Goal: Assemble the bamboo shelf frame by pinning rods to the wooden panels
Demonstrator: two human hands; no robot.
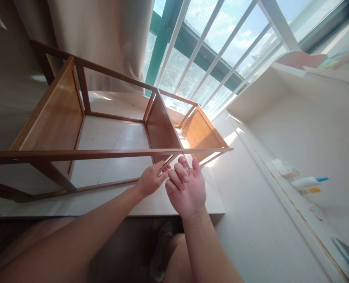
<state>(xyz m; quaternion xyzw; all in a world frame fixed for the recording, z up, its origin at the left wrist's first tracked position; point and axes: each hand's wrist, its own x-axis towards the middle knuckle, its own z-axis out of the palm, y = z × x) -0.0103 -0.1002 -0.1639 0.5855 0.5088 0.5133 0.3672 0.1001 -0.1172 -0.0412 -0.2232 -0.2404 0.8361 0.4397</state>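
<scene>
A brown wooden shelf frame (115,154) with several panels lies on its side on a white ledge (103,202). My left hand (153,179) is closed around a short wooden crosspiece (167,164) just under the frame's near rail. Right beside it, my right hand (187,188) is turned palm up with its fingers curled in. Between its fingertips and thumb runs a thin metal rod (187,164), reaching up to the underside of the rail near the middle panel (164,122). The rod's ends are mostly hidden.
A barred window (209,51) and a beige curtain (103,43) stand behind the frame. To the right, a white shelf unit (280,220) holds a white tube with a blue cap (307,182). A shoe (162,247) shows on the dark floor below the ledge.
</scene>
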